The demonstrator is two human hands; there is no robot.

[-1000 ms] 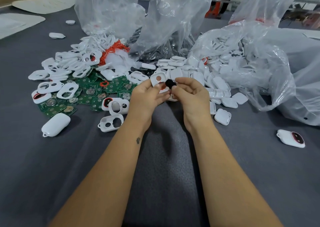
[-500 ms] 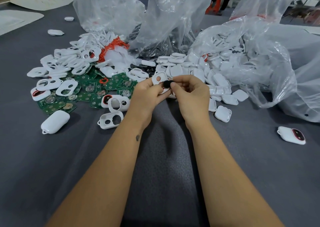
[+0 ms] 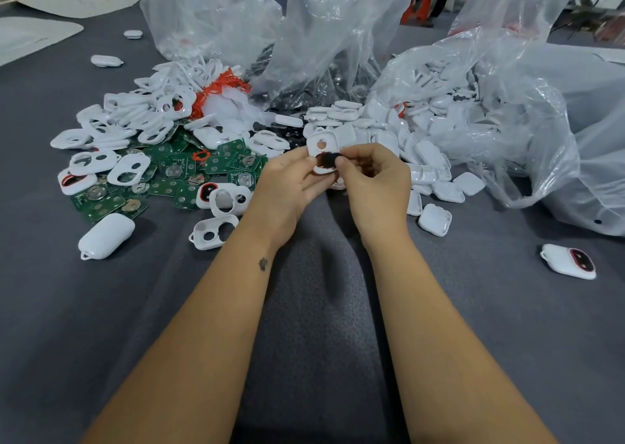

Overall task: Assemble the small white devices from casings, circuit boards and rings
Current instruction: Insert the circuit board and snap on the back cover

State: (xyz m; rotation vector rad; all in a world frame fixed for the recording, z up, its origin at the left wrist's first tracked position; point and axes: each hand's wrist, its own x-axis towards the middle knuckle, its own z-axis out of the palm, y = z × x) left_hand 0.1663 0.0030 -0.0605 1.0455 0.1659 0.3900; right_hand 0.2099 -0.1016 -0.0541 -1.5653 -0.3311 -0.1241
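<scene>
evidently the left hand (image 3: 287,186) grips a white casing (image 3: 321,149) so its opening faces up, while the right hand (image 3: 372,179) pinches a dark ring (image 3: 326,161) against it, probably to seat it.

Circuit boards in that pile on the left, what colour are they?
Green, with round silvery metal contacts; the circuit boards show best in the head view.

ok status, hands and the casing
Left hand holds white casing. Right hand pinches dark round part against it. Nothing in the way.
</scene>
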